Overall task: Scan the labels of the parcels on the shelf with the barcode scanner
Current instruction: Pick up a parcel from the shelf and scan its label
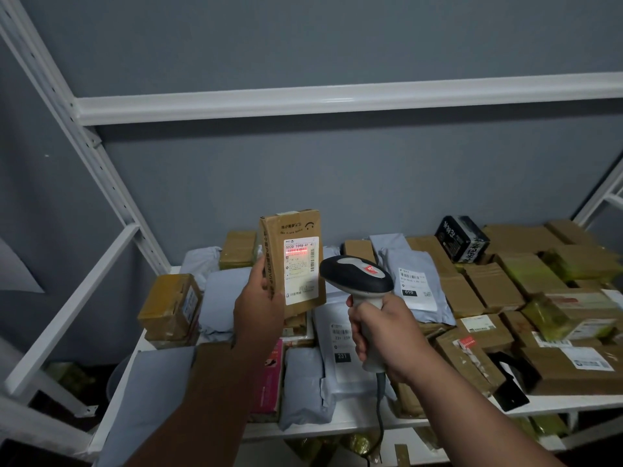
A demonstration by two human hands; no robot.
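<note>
My left hand (259, 305) grips a flat brown cardboard parcel (296, 227) by its left edge and holds it upright above the shelf. Its white label (301, 269) faces me, and a red scan line glows across the barcode near the label's top. My right hand (382, 335) is wrapped round the handle of a grey and black barcode scanner (355, 274), whose head points at that label from the right. The scanner's cable hangs down below my right hand.
The white metal shelf (553, 404) is crowded with brown boxes, grey mailer bags (416, 281) with white labels, a black box (461, 238) at the back and a pink parcel (268, 379) near the front. A second white shelf beam (337, 101) runs overhead. More parcels lie on the level below.
</note>
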